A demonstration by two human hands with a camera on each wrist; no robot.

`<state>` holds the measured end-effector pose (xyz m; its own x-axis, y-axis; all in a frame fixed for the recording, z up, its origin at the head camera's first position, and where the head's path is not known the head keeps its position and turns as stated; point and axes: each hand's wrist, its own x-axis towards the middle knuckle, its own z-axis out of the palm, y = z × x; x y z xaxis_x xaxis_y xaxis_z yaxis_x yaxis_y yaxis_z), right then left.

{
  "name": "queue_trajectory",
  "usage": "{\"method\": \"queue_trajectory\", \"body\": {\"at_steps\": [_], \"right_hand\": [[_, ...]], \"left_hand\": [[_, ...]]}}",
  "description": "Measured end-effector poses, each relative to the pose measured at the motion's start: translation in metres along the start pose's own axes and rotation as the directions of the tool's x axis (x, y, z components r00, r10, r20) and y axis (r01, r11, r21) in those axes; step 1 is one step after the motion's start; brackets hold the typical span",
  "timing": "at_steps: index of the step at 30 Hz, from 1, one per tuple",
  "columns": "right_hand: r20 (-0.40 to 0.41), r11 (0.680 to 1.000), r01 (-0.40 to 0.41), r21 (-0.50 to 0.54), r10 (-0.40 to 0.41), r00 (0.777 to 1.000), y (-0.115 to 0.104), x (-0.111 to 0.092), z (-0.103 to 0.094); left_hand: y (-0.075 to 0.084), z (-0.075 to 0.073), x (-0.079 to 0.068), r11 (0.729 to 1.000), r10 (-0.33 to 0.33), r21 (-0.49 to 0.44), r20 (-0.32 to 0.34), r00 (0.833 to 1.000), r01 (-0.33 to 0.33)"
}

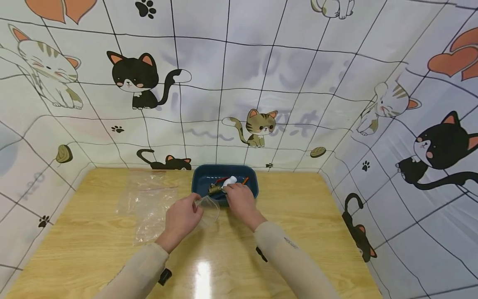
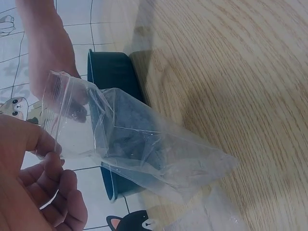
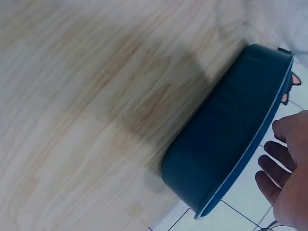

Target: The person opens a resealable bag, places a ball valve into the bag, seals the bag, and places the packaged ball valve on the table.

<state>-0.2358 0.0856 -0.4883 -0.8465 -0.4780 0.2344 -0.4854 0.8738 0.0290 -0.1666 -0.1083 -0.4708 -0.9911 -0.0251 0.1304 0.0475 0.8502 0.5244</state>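
While your left hand (image 1: 183,216) pinches the clear bag (image 2: 137,137) in front of the blue bin (image 3: 216,127), the brass piece (image 1: 214,189), in or over it, lies just left of your nearer right hand (image 1: 240,201); can't tell its grip.

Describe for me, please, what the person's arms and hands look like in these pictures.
Both arms wear long, plain beige sleeves: the left sleeve and the right sleeve, which carries a small dark marking too small to read. A small black piece shows at each sleeve's inner edge. The left hand and right hand are bare, without gloves.
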Motion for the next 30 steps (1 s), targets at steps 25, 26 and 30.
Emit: {"method": "queue_trajectory", "body": {"at_steps": [25, 26, 30], "right_hand": [[0.274, 0.992, 0.123, -0.021, -0.113, 0.955, -0.01, 0.065, 0.031], [0.287, 0.993, 0.117, -0.011, -0.11, 0.952, -0.009, 0.066, 0.032], [0.321, 0.992, 0.124, 0.029, -0.127, 0.939, -0.009, 0.071, 0.038]], "left_hand": [[-0.008, -0.001, 0.006, 1.0, 0.009, -0.026, -0.037, 0.999, -0.01], [-0.009, -0.001, 0.006, 1.0, 0.011, -0.026, -0.044, 0.999, -0.012], [-0.01, 0.0, 0.007, 0.999, 0.032, -0.016, -0.103, 0.994, -0.034]]}}
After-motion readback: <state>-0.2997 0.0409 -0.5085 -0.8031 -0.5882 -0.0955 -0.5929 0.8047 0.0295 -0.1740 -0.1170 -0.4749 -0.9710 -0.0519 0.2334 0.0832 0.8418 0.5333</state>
